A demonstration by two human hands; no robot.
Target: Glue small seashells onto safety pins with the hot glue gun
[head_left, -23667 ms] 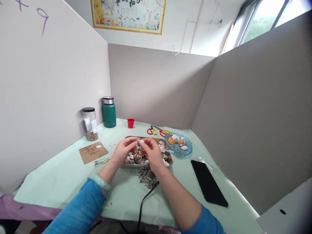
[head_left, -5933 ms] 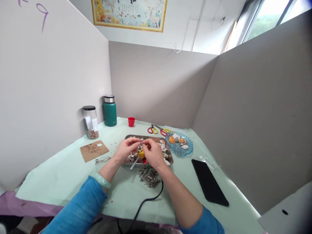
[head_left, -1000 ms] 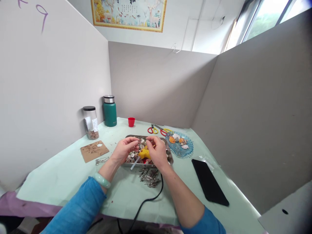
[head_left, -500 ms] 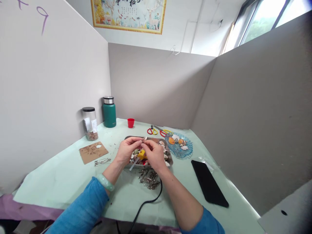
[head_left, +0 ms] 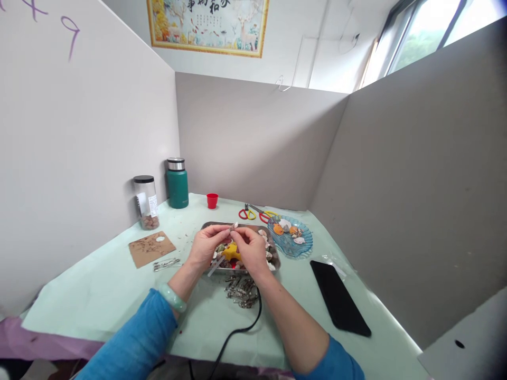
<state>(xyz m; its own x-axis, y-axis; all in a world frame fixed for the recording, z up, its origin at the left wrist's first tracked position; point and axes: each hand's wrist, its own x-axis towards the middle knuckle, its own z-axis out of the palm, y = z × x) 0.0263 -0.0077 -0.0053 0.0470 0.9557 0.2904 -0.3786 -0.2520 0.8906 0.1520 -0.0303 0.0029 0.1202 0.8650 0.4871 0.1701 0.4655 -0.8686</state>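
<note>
Above a metal tray [head_left: 276,260] of shells, my left hand [head_left: 206,246] and my right hand [head_left: 252,250] meet at the fingertips. Both are closed in a pinch around a small pale shell piece [head_left: 235,225], which sticks up between them; its lower part is hidden by the fingers. A yellow glue gun [head_left: 231,252] with a clear glue stick [head_left: 216,266] lies in the tray below my hands. Just in front of the tray is a pile of small metal clips [head_left: 242,291].
A blue glass plate [head_left: 308,235] with shells and scissors [head_left: 247,213] lie behind right; a black phone [head_left: 339,298] lies right. Leftward are a brown board [head_left: 146,250], metal clips [head_left: 166,264], a jar [head_left: 146,203], a green bottle [head_left: 178,184] and a red cup [head_left: 212,200]. A black cable [head_left: 237,331] runs in front.
The view has shifted slightly. Both hands stay together, with the small piece turned a little more upright between the fingertips. The glue gun and cable have shifted slightly.
</note>
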